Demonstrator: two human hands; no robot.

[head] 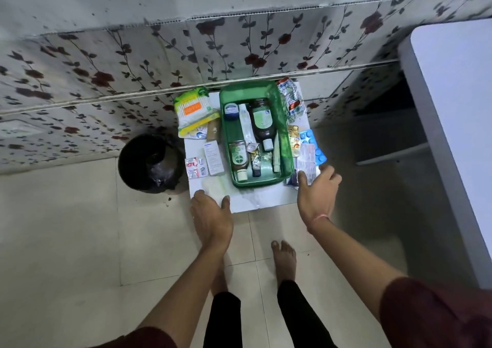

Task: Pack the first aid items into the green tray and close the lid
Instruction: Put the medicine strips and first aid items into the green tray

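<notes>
The green tray [282, 124] sat at the centre of the frame on a small white desk [266, 198], already carrying a large brown bottle [262, 121], a smaller brown bottle [238, 158], a small jar [231, 111] and a few tubes. The right hand [318, 188], just right of the tray's near corner, had its grip closed on a stack of flat tablet strips [308, 161], thumb on top and fingers underneath as far as the wide-angle view allowed one to tell. The left hand [211, 214] rested on the desk's near left edge, its grip apart and holding nothing.

Much remained outside the tray: a pack of cotton buds [193, 109] at upper left, a white carton [213, 158] and a red-and-white blister strip [195, 166] at left, foil strips [291, 97] at upper right and a blue blister pack [311, 145] at right.

The held strips were thin and stacked loosely, so a pinch that caught only the top ones could probably let the rest slide off the desk's right edge to the floor. The tray was nearly full along its bottom; laying bulky items such as the cotton buds over the bottles would likely raise the pile above the rim and keep the lid from seating. No lid could be picked out in this view.
</notes>
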